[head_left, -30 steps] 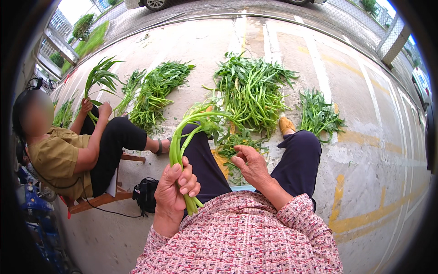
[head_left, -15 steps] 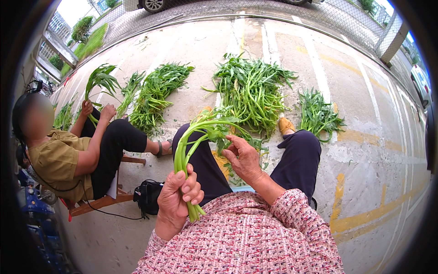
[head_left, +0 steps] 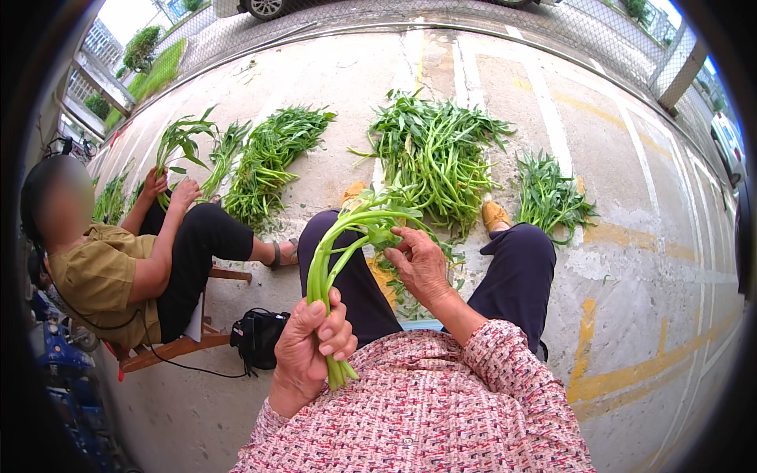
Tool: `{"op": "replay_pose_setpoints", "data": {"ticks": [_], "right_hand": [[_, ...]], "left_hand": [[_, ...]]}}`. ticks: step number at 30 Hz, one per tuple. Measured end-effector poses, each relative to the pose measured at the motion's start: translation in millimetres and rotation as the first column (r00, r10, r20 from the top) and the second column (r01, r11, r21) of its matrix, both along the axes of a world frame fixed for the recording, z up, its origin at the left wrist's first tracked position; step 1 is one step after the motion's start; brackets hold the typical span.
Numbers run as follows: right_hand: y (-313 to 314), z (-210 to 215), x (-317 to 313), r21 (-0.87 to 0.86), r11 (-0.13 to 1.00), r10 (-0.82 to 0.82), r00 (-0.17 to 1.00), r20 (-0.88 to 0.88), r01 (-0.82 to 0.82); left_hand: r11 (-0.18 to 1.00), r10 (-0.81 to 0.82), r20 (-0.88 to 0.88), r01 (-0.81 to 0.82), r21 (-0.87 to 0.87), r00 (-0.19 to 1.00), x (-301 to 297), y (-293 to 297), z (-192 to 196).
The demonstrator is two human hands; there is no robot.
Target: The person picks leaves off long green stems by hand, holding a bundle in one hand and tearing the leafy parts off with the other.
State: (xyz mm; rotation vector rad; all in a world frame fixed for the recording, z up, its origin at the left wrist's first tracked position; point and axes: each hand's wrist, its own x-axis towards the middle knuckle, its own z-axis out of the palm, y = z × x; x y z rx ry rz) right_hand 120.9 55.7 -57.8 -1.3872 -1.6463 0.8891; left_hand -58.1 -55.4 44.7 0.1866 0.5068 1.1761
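My left hand [head_left: 311,344] is wrapped round the lower stems of a small bunch of water spinach [head_left: 322,272]. The cut ends stick out below the fist, and the leafy tops bend over to the right. At those tops is my right hand [head_left: 424,266], its thumb and forefinger closed at a leaf. The exact pinch point is partly hidden by the fingers. Beyond my knees lies a large heap of water spinach [head_left: 434,162], leaves away from me and stems toward me. Loose leaves [head_left: 410,306] lie on the ground between my legs.
A smaller heap [head_left: 552,199] lies by my right shoe [head_left: 495,215], and a long pile [head_left: 272,162] at the left. On a wooden seat [head_left: 177,347] at the left, a person [head_left: 110,272] holds greens. A black bag [head_left: 259,340] sits beside them. A wire fence [head_left: 355,17] runs behind.
My right hand has shifted slightly up and left at the leafy tops. The bunch in my left hand has tilted a little. The other person's greens have moved slightly right.
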Motion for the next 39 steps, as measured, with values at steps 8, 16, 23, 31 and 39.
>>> {"op": "replay_pose_setpoints", "data": {"ticks": [8,16,23,31,39], "right_hand": [[2,-12,-2,0.07,0.996,-0.06,0.998,0.008,0.059],[-5,1,15,-0.383,0.863,0.14,0.885,-0.444,-0.328],[-9,-2,29,-0.483,0.788,0.032,0.809,-0.586,-0.381],[-10,-11,35,-0.444,0.832,0.009,0.808,-0.589,-0.333],[-15,-13,47,-0.386,0.855,0.114,0.851,-0.513,-0.347]], "left_hand": [[1.0,-0.002,-0.017,0.002,-0.006,1.0,1,-1,2],[0.999,0.043,0.007,-0.043,0.02,0.999,-7,4,-7],[0.998,0.058,0.005,-0.058,0.029,0.998,-8,3,-11],[0.997,0.065,-0.016,-0.064,0.041,0.998,-11,5,-11],[0.994,0.109,-0.059,-0.108,0.031,0.992,-12,6,-12]]}}
